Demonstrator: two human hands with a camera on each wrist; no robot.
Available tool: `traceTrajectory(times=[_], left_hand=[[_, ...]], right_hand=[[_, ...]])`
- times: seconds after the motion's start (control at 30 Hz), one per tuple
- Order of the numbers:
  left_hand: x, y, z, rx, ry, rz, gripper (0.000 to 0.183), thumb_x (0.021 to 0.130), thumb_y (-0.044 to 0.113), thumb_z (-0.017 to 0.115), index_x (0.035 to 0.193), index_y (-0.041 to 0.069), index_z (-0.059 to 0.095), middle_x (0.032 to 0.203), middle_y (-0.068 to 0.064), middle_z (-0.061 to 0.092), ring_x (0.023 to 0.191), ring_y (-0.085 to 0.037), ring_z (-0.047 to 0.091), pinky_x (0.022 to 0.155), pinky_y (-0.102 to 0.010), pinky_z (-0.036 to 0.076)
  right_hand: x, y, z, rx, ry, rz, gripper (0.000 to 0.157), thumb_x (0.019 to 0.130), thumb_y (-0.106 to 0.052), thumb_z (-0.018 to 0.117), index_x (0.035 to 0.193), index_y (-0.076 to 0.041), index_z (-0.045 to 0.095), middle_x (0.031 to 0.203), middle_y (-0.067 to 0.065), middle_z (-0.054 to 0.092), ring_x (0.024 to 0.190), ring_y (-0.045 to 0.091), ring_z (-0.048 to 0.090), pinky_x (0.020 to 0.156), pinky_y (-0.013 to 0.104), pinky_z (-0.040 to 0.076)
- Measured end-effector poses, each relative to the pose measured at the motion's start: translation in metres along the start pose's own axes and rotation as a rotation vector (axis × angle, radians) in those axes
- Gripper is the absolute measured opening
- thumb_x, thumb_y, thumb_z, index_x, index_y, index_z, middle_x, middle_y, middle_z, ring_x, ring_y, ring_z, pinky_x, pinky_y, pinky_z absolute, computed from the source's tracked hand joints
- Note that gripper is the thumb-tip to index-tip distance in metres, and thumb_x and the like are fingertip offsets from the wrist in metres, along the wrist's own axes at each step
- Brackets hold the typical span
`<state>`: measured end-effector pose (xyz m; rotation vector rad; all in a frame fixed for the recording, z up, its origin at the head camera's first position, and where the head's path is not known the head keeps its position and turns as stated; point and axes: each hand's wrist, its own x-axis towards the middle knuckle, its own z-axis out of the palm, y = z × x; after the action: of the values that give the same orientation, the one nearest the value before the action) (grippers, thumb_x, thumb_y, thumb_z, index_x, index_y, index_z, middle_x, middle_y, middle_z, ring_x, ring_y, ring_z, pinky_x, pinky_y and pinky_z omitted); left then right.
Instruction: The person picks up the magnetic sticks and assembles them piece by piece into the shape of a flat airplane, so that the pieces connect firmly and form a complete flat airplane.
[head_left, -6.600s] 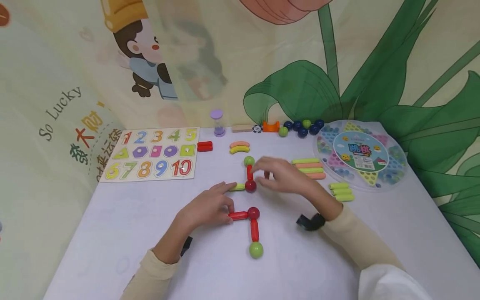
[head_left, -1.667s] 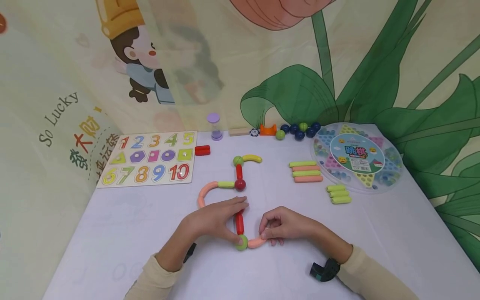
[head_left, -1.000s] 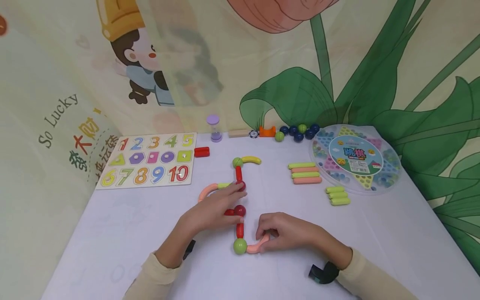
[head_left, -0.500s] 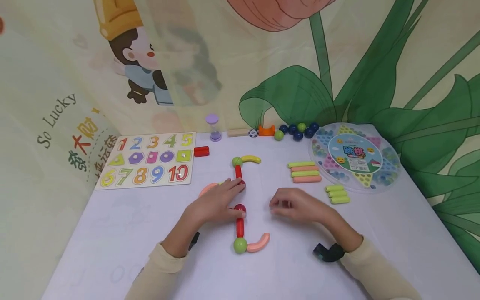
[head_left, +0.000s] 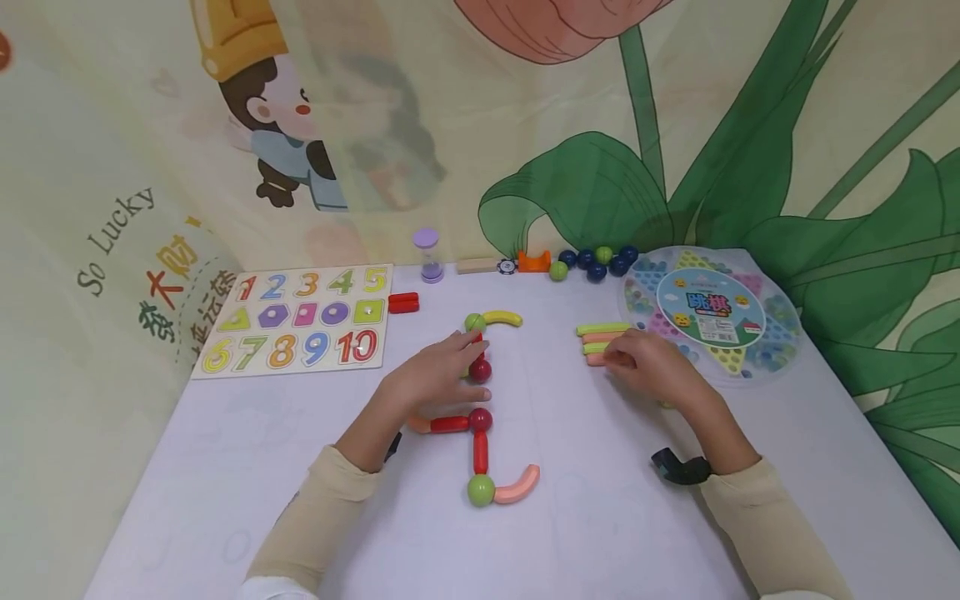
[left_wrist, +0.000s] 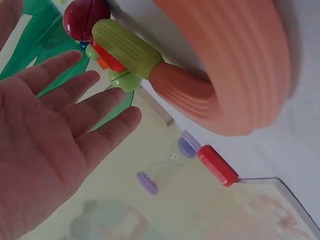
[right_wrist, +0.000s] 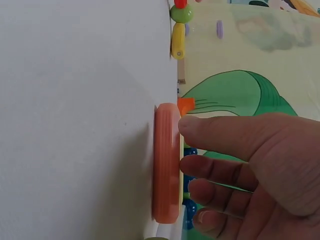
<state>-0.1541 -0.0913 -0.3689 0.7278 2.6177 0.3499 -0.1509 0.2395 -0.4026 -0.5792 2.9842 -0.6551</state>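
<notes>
Rod-and-ball figure (head_left: 480, 421), one, on the white tabletop in the middle of my head view, between the person's hands; further items listed from the left. Number puzzle board (head_left: 291, 323), with numerals 1 to 10 and a middle row of shapes. Red rods (head_left: 403, 302), a pair, just beside the board's right edge. Hourglass (head_left: 427, 257), purple-ended, upright. Left hand (head_left: 438, 379), above the figure's upper part: my left wrist feed shows the fingers outstretched and spread, gripping nothing; contact with the pieces I cannot confirm. Wooden block (head_left: 477, 266), at the back. Of the figure itself I count, from the top, green ball, red rod, red ball, then a gap, then red ball, red rod, green ball; orange curved pieces on its left side, partly hidden by the hand. Yellow curved piece (head_left: 502, 318), at the upper green ball. Salmon curved piece (head_left: 519, 485), at the lower one. Patterned disc (head_left: 507, 266) and orange holder (head_left: 535, 263), side by side at the back. Loose balls (head_left: 596, 272), dark blue and green, clustered. Long rods (head_left: 603, 330), green and salmon, in a row. Right hand (head_left: 652, 367), over their right ends: thumb and loosely bent fingers parted, clasping nothing that I see. Round game board (head_left: 712, 310), behind that hand.
</notes>
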Motion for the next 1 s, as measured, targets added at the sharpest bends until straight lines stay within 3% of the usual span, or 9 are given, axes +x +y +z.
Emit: traceTrajectory(times=[0.17,0.27,0.37,0.5,0.6,0.7,0.87,1.0], left_hand=[[0.013,0.000,-0.005,0.026,0.000,-0.015,0.080,0.075,0.050,0.066,0.141,0.021,0.033,0.147,-0.002,0.020,0.134,-0.026,0.015,0.095,-0.047,0.035],[0.028,-0.002,-0.010,0.084,0.005,0.008,0.074,0.078,0.049,0.064,0.140,0.021,0.034,0.147,-0.003,0.020,0.134,-0.027,0.015,0.098,-0.047,0.030],[0.049,-0.006,-0.014,0.146,0.047,0.037,0.064,0.082,0.045,0.061,0.137,0.020,0.041,0.144,-0.004,0.029,0.131,-0.025,0.025,0.097,-0.046,0.033],[0.081,-0.009,-0.023,0.222,0.098,0.000,0.047,0.083,0.037,0.063,0.124,0.016,0.054,0.116,-0.003,0.055,0.101,-0.019,0.050,0.081,-0.037,0.045],[0.099,-0.011,-0.028,0.247,0.077,-0.048,0.035,0.081,0.034,0.065,0.110,0.014,0.061,0.091,0.000,0.058,0.080,-0.017,0.050,0.069,-0.031,0.044],[0.110,-0.011,-0.029,0.270,0.062,-0.063,0.025,0.081,0.032,0.064,0.099,0.015,0.064,0.081,0.001,0.056,0.074,-0.017,0.050,0.063,-0.029,0.042],[0.118,-0.011,-0.030,0.287,0.072,-0.083,0.017,0.083,0.027,0.061,0.095,0.015,0.064,0.080,0.000,0.056,0.072,-0.017,0.050,0.061,-0.029,0.042],[0.120,-0.014,-0.027,0.275,0.074,-0.117,0.021,0.085,0.029,0.059,0.100,0.015,0.061,0.083,0.001,0.056,0.073,-0.017,0.050,0.061,-0.029,0.043]], right_hand=[[0.014,0.004,-0.001,0.057,-0.011,0.048,0.021,0.081,-0.026,0.068,0.094,-0.010,0.067,0.085,0.001,0.059,0.076,0.018,0.051,0.066,0.033,0.046],[0.035,0.009,-0.005,0.067,-0.015,0.081,0.023,0.084,-0.026,0.064,0.098,-0.008,0.067,0.088,0.004,0.058,0.075,0.020,0.049,0.064,0.033,0.044],[0.064,0.012,-0.009,0.043,-0.011,0.107,0.021,0.085,-0.020,0.061,0.102,-0.007,0.066,0.094,0.006,0.058,0.079,0.022,0.049,0.068,0.036,0.044],[0.106,0.012,-0.009,0.005,0.008,0.129,0.026,0.085,-0.018,0.061,0.108,-0.007,0.062,0.101,0.009,0.056,0.089,0.025,0.050,0.077,0.041,0.044],[0.134,0.009,-0.002,-0.036,0.023,0.115,0.032,0.085,-0.019,0.062,0.114,-0.008,0.058,0.109,0.012,0.053,0.094,0.027,0.051,0.081,0.043,0.043],[0.153,0.007,0.007,-0.086,0.030,0.101,0.037,0.084,-0.020,0.062,0.118,-0.008,0.055,0.114,0.013,0.048,0.094,0.029,0.051,0.083,0.044,0.043],[0.164,-0.001,0.019,-0.152,-0.005,0.111,0.035,0.085,-0.022,0.059,0.116,-0.007,0.053,0.107,0.010,0.045,0.085,0.026,0.048,0.078,0.041,0.044],[0.157,-0.015,0.024,-0.091,-0.079,0.091,0.032,0.082,-0.021,0.061,0.111,-0.007,0.058,0.100,0.008,0.048,0.081,0.025,0.048,0.075,0.038,0.045]])
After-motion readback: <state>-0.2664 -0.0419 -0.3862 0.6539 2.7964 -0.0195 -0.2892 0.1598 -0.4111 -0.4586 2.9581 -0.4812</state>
